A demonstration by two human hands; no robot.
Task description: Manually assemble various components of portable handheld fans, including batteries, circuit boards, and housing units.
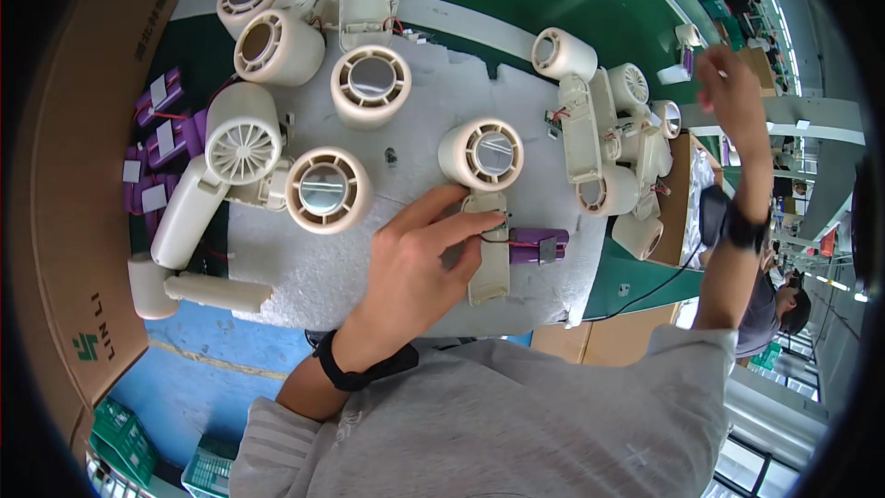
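My left hand (419, 254) grips the open handle shell of a cream handheld fan, closed around its upper part. The index fingertip presses by a small circuit board (499, 220) there. The handle shell (489, 281) lies lengthwise toward me, below its round fan head (482, 154). Beside it on the right is a purple battery pack (530, 246), with red and dark wires running toward the shell. My right hand (731, 88) is raised at the far right, off the foam. Its fingers are smeared and bent; whether they hold anything cannot be made out.
White foam sheet (406, 212) covers the green table (479, 0). Several cream fan units (327, 189) stand at left, others (604, 129) at right. Purple batteries (171, 143) lie beside a tall cardboard box (88, 175). A black cable (650, 289) crosses the right edge; another person (770, 309) is beyond.
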